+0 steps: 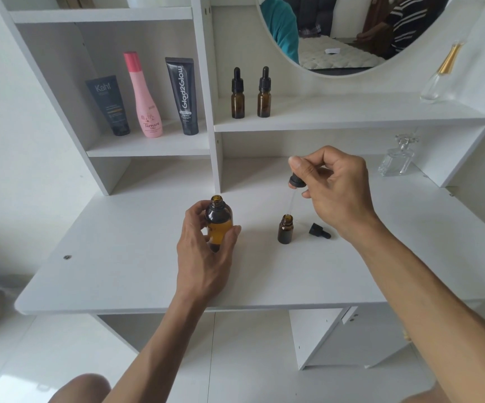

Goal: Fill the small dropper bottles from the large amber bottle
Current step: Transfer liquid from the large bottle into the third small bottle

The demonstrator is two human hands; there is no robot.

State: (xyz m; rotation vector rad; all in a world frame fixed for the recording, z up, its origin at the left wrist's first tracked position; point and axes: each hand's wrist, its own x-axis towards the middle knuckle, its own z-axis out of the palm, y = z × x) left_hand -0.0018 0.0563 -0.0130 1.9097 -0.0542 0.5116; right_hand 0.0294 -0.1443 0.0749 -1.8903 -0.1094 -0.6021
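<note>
My left hand (203, 257) grips the large amber bottle (218, 222), which stands uncapped on the white tabletop (119, 271). My right hand (337, 190) pinches a black dropper cap (296, 180) by its bulb; the glass pipette hangs down with its tip at the mouth of a small open amber bottle (285, 229). A second black dropper cap (319, 230) lies on its side just right of that small bottle. Two capped small dropper bottles (237, 94) (264, 93) stand on the shelf behind.
A left cubby holds a dark Kahf tube (110, 106), a pink bottle (145, 97) and a black tube (183, 96). Clear glass perfume bottles stand at the right on the desk (396, 157) and upper shelf (441, 74). A round mirror (337, 33) hangs above.
</note>
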